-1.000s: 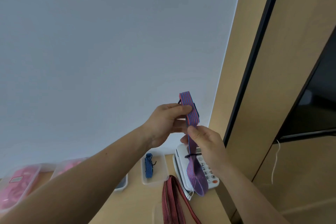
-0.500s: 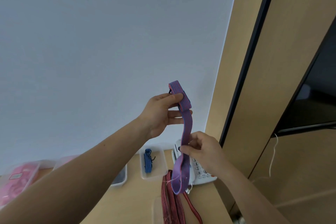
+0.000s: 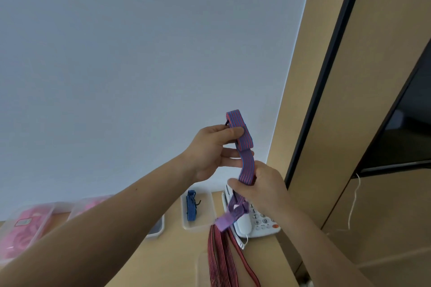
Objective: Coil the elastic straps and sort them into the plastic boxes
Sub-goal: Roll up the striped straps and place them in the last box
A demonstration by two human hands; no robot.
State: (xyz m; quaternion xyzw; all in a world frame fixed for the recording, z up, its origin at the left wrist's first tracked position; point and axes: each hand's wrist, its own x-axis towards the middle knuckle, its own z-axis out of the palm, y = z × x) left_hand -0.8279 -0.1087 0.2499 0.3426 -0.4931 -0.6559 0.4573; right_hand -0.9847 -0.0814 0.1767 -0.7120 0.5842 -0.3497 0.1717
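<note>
1. Fingers of the left hand [image 3: 210,149] curl round the coiled top of the purple-and-red striped elastic strap [image 3: 245,140]. We see the thumb lying over the coil's front and the other fingers under and behind it, with the coil's upper bend poking out above the thumb.
2. From the coil the strap runs straight down into the right hand [image 3: 258,190], which pinches it between thumb and curled fingers. The two hands are nearly touching. Below the right hand the loose tail hangs crumpled, in front of the red striped straps [image 3: 221,254] that lie on the desk.
3. We hold all this in the air over the wooden desk [image 3: 177,261], before a plain wall. A wooden cabinet panel [image 3: 326,123] stands close on the right, and the left side is open.
4. Under the hands a clear plastic box [image 3: 206,213] holds a blue striped strap [image 3: 190,207]. A white telephone [image 3: 258,222] sits just beside it at the desk's right edge. Pink straps [image 3: 21,240] fill other clear boxes far left.
5. Compared with half a second ago, the right hand is closer to the left. The tail, then a long smooth loop, is now shorter and bunched.
</note>
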